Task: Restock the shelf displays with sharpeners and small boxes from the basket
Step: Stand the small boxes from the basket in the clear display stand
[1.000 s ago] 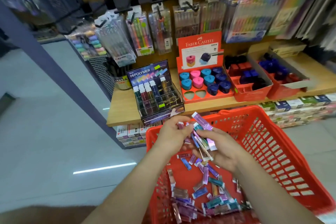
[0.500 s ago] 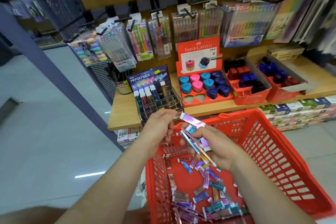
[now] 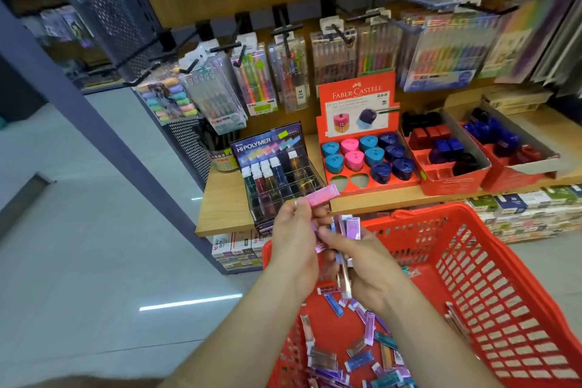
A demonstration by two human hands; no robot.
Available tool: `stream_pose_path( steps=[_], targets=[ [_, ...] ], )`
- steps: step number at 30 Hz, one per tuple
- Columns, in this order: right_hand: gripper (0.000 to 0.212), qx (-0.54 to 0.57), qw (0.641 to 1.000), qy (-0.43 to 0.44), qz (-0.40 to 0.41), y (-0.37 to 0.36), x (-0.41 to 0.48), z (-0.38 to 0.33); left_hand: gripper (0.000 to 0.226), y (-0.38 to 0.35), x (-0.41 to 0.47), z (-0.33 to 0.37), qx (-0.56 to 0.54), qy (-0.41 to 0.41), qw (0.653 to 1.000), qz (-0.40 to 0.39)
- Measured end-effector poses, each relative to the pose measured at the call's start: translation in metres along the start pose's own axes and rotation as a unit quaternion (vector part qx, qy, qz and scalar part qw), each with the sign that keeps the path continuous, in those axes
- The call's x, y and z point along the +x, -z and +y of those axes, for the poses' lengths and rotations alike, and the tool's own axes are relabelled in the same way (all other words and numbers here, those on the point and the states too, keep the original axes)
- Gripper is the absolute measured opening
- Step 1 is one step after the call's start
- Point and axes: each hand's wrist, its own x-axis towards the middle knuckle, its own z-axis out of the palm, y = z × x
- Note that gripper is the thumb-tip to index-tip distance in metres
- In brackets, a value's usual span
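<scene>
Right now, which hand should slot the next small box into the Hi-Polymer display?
Left. The left hand pinches a single pink box right at the Hi-Polymer display; the right hand grips a bundle of boxes.

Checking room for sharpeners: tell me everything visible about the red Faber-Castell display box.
The red Faber-Castell display box looks like cardboard: an upright header card with white lettering and pictured sharpeners, over a tray of rounded-triangle sockets. Ten hold sharpeners: four teal, two pink, four dark blue; the two front-left sockets are empty. It stands on the wooden shelf between a black Hi-Polymer case and another red tray. No hand touches it.
</scene>
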Motion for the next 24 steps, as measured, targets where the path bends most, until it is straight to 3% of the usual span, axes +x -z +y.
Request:
stream_pose_path(
  steps=[6,10,15,18,24],
  targets=[
    [0.016,-0.038,0.997,0.025,0.062,-0.008,0.010,0.006,0.023,-0.003,0.011,0.002,-0.003,-0.021,0.999,0.028],
    [0.016,-0.024,0.998,0.012,0.064,-0.008,0.019,0.002,0.022,0.006,0.027,0.011,0.055,-0.008,0.998,-0.028],
    [0.018,0.017,0.999,-0.017,0.049,-0.008,0.034,-0.004,0.012,0.033,0.070,0.054,0.148,-0.066,0.985,-0.060],
    [0.016,0.014,0.999,-0.024,0.045,-0.010,0.044,-0.010,0.006,0.055,0.095,0.082,0.222,-0.103,0.968,-0.060],
    [0.019,-0.030,0.997,-0.030,0.062,-0.012,0.071,-0.022,0.004,0.095,0.144,0.115,0.373,-0.160,0.913,0.031]
  ],
)
